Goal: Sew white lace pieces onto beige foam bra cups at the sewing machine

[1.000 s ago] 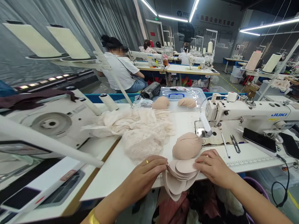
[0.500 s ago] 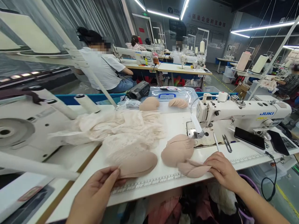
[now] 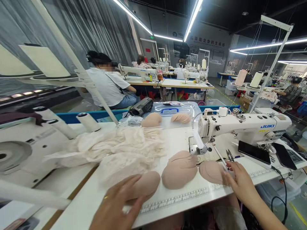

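My left hand (image 3: pixel 120 201) lies over the left beige pad stack (image 3: pixel 147 183), fingers spread on top of it. My right hand (image 3: pixel 240 179) has its thumb and fingers around the lower end of a white pen (image 3: pixel 220 154), beside the right edge of a small group of beige pads (image 3: pixel 211 171). Between the hands sits a larger beige pad pile (image 3: pixel 179 171). Cream lace fabric (image 3: pixel 124 143) is heaped behind the left stack.
A white JUKI sewing machine (image 3: pixel 247 126) stands at the right, with snips (image 3: pixel 229 155) and a black phone (image 3: pixel 254 152) before it. Thread cones (image 3: pixel 88 122) stand at left. A clear plastic box (image 3: pixel 187 110) is behind. A seated person (image 3: pixel 105 84) is beyond.
The view has tilted up. My left hand has moved from the stack's edge onto its top. The small pads now lie flat, further right, and my right hand has moved from them to the pen.
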